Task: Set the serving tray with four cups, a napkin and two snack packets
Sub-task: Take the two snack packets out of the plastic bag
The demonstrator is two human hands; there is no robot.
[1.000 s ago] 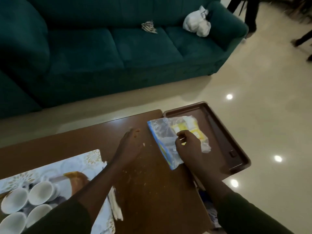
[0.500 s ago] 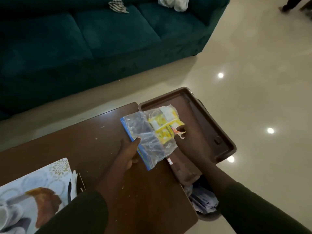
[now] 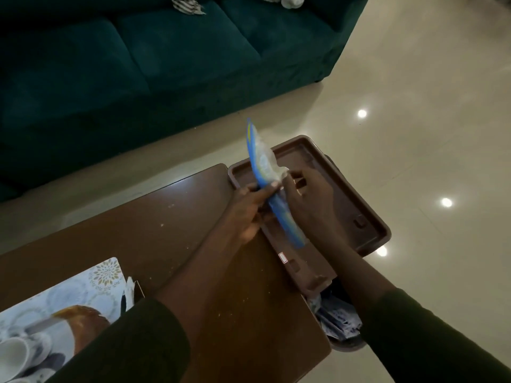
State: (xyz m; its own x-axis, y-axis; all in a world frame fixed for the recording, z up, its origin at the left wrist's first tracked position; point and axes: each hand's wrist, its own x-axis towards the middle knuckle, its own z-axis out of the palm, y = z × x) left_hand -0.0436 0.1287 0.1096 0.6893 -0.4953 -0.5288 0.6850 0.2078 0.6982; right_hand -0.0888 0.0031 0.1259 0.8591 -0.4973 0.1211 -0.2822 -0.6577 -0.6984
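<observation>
A clear zip bag with a blue seal (image 3: 264, 167) is held upright on edge over the left part of the brown serving tray (image 3: 359, 205). My left hand (image 3: 249, 208) grips the bag from the left, thumb across its blue edge. From the right, my right hand (image 3: 307, 200) pinches the same bag; the yellow packets inside it are hidden at this angle. The tray overhangs the right end of the wooden table (image 3: 166, 233). White cups (image 3: 13, 352) stand on a patterned mat (image 3: 69, 297) at the bottom left.
A dark green sofa (image 3: 166, 64) runs across the back, with cloth bundles on its seat. Glossy cream floor (image 3: 414, 120) lies to the right. Under the tray's near end sits a bin with crumpled paper (image 3: 337, 322). Crumbs dot the table.
The bag has been lifted off the tray and turned from lying flat to standing on edge. My left hand closed fully around it. The camera tilted down.
</observation>
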